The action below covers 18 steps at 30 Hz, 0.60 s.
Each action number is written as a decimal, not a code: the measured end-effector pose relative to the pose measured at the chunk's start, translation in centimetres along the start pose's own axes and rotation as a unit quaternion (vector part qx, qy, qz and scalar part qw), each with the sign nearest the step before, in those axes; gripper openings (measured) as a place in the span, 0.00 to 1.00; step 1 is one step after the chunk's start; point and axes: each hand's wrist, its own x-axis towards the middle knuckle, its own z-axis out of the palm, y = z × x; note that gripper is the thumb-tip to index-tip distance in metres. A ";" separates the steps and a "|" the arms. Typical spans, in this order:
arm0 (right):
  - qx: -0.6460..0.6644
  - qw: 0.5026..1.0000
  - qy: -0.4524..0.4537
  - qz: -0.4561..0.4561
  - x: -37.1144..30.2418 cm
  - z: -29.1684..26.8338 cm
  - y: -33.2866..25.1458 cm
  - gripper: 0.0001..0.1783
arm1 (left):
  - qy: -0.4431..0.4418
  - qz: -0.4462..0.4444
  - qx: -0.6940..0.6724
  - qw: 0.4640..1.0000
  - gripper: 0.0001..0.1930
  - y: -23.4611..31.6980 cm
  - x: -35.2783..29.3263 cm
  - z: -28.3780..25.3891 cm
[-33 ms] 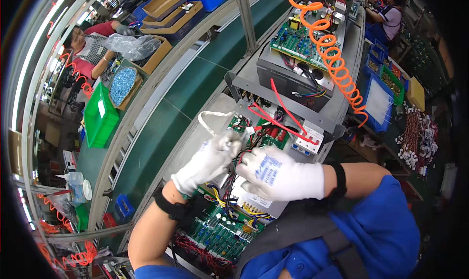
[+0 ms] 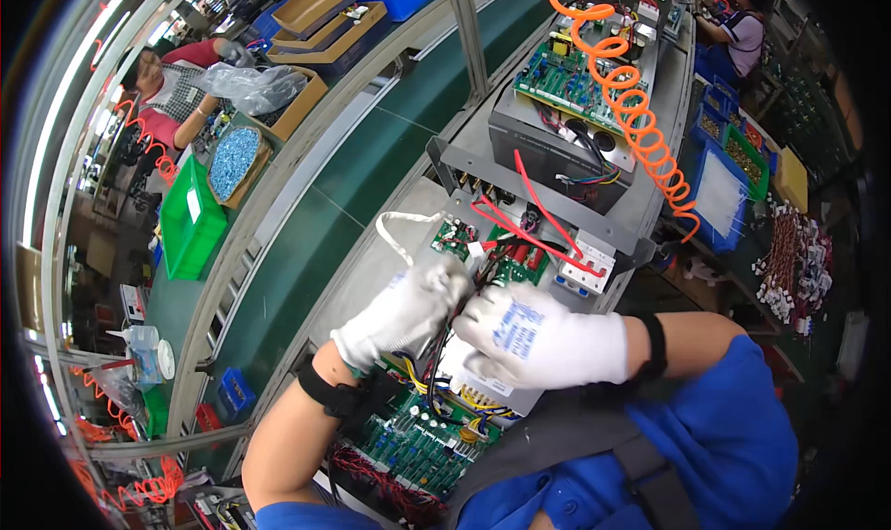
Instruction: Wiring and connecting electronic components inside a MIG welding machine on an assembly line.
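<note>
My left hand [image 2: 404, 312], in a white glove, is closed beside a bundle of black cables [image 2: 436, 354]. My right hand [image 2: 534, 337], gloved alike, has its fingers curled in on the other side of the cables; what either pinches is hidden. Both are over an open metal chassis with green circuit boards [image 2: 418, 446] at the near end. Just beyond the hands are a small green board [image 2: 453, 239], a white sleeved cable [image 2: 394, 238] and a white connector [image 2: 476, 249]. Thick red wires [image 2: 534, 228] run to a white breaker [image 2: 587, 265]. A silver power supply [image 2: 492, 386] is partly under my right hand.
Farther up stands another unit with a dark case [image 2: 557, 154]. An orange coiled hose [image 2: 640, 122] hangs over it. A green conveyor [image 2: 343, 187] runs along the left, with a green bin [image 2: 192, 219] and a co-worker [image 2: 176, 94] beyond. Parts trays [image 2: 719, 200] are at right.
Both my hands have shifted slightly to the right, the right one also a little nearer me. The black cables between them have moved a little; the chassis stays put.
</note>
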 end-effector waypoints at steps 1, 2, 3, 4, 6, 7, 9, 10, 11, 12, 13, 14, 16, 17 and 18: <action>0.016 0.998 -0.054 -0.007 -0.4 -1.1 -0.2 0.14 | -0.054 0.060 0.059 0.995 0.07 0.1 0.0 0.3; 0.104 0.989 -0.107 0.003 -1.6 -2.9 0.8 0.16 | -0.110 -0.103 -0.003 0.989 0.07 0.2 -0.7 0.6; 0.132 0.989 -0.065 0.010 -2.1 -4.2 1.5 0.14 | -0.094 -0.106 0.076 0.987 0.08 0.5 -1.3 1.2; 0.123 0.990 0.066 -0.024 -1.6 -4.8 2.2 0.15 | -0.082 -0.083 0.103 0.988 0.08 0.8 -2.0 1.5; 0.116 0.975 0.183 -0.040 0.3 -5.0 3.5 0.15 | -0.076 -0.067 0.117 0.988 0.08 1.4 -3.2 2.3; 0.114 0.981 0.154 -0.006 1.9 -4.4 4.1 0.15 | -0.024 -0.004 0.196 0.980 0.07 1.6 -3.6 2.7; 0.127 0.988 0.073 0.049 4.7 -2.8 4.7 0.13 | 0.036 0.065 0.273 0.959 0.06 1.7 -4.5 2.6; 0.007 0.999 0.007 0.037 5.1 -2.3 5.1 0.12 | 0.066 -0.038 0.272 0.959 0.07 1.5 -4.9 1.7; -0.116 0.992 -0.048 0.027 5.6 -1.8 5.2 0.12 | 0.094 -0.141 0.264 0.949 0.08 1.2 -5.5 0.8; -0.109 0.992 -0.054 0.016 5.6 -1.3 5.0 0.11 | 0.201 -0.147 0.232 0.940 0.10 0.5 -5.6 -0.5; -0.116 0.989 -0.090 0.022 5.2 -0.9 4.7 0.10 | 0.271 -0.133 0.151 0.941 0.10 -0.2 -6.0 -1.5; -0.118 0.988 -0.099 0.032 5.3 -0.6 4.5 0.10 | 0.261 -0.056 0.112 0.957 0.11 -1.3 -5.7 -2.4; -0.084 0.994 -0.062 0.039 5.2 -0.3 4.0 0.11 | 0.199 0.071 0.089 0.973 0.11 -3.3 -5.0 -3.0; -0.057 0.995 -0.031 0.072 5.3 -0.2 3.7 0.12 | 0.136 -0.026 0.007 0.990 0.10 -4.2 -4.8 -2.7; 0.018 0.991 -0.056 0.118 5.5 0.0 3.6 0.13 | 0.086 -0.093 -0.135 0.983 0.10 -4.9 -4.7 -2.3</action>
